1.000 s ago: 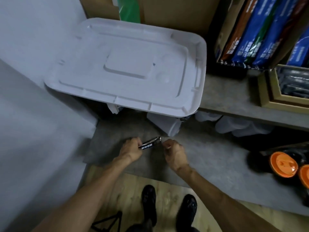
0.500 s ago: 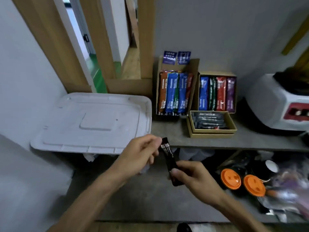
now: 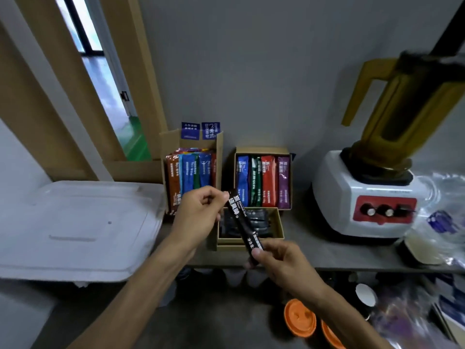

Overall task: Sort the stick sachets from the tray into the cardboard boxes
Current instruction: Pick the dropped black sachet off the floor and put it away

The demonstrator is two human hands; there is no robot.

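Plainly we held one black sachet (image 3: 245, 222) slanted over the shallow tray (image 3: 278, 224), our left hand (image 3: 198, 212) pinching its far end, our right hand (image 3: 281, 260) its near end. The left box (image 3: 172, 143) and right box (image 3: 261, 150) stood nearly full (little slack), yet dark sticks lay in the tray, so sorting seemed unfinished. A blender (image 3: 364, 197) crowded the right; the shelf (image 3: 352, 258) edge ran beneath our hands.
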